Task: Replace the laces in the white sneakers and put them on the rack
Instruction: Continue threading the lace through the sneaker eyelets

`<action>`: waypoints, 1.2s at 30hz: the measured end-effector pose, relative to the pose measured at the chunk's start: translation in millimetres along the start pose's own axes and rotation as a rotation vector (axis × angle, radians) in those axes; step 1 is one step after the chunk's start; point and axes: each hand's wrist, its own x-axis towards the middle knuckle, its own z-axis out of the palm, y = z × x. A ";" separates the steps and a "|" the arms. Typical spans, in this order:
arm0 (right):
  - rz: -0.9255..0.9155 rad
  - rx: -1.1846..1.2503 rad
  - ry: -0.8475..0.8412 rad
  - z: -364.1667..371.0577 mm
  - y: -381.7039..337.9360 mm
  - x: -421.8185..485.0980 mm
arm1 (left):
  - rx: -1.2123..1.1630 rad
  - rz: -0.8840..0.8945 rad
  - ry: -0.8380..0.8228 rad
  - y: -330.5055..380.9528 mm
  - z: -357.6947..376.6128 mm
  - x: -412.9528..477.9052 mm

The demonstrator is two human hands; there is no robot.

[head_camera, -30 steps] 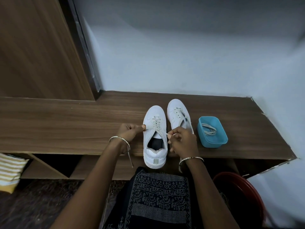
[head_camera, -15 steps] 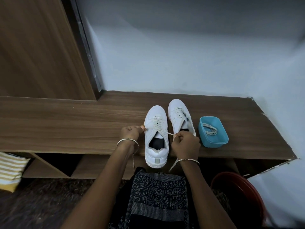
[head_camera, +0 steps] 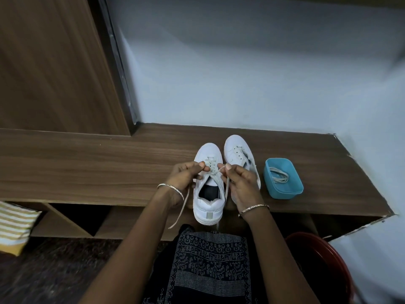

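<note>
Head view: pinching ends of pale flat lace [head_camera: 212, 168] in left hand [head_camera: 186, 178] and right hand [head_camera: 241, 183], held apart over left white low-top sneaker [head_camera: 208, 208] on brown wooden rack top [head_camera: 87, 167], seemingly to snug crossings.

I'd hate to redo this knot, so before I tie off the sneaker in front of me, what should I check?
1. Left hand pinches one end of the white lace: ok.
2. Right hand pinches the other end: ok.
3. Top eyelets of the nearer white sneaker threaded: cannot tell, hands cover them.
4. Sneaker wholly on the brown wooden bench top: not ok, heel overhangs the front edge.
5. Second white sneaker fully laced: cannot tell.
6. Spare lace in the blue plastic tub: ok.
</note>
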 end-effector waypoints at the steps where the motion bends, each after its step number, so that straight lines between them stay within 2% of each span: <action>1: -0.014 0.054 -0.004 6.9 2.8 1.9 | -0.041 0.011 -0.004 -0.2 6.0 -0.3; 5: -0.052 0.206 0.096 27.3 5.9 12.5 | -0.313 -0.017 0.018 -6.5 17.0 4.3; 9: -0.018 0.260 0.184 31.9 13.0 20.7 | -0.406 0.025 0.020 -16.9 16.8 9.2; 13: -0.060 0.216 0.138 31.0 26.4 26.2 | -0.250 0.082 -0.059 -22.8 14.5 11.7; 21: -0.109 0.119 0.085 27.8 35.8 31.7 | -0.059 0.163 -0.053 -20.6 12.8 17.5; 26: -0.122 0.037 0.232 26.7 39.6 36.3 | -0.012 0.138 -0.041 -14.1 6.1 22.0; 29: -0.126 0.008 0.255 27.0 42.7 38.3 | 0.064 0.158 -0.075 -11.2 3.5 27.3; 36: -0.159 0.021 0.192 25.1 45.7 37.5 | 0.094 -0.031 -0.093 1.9 -0.4 34.1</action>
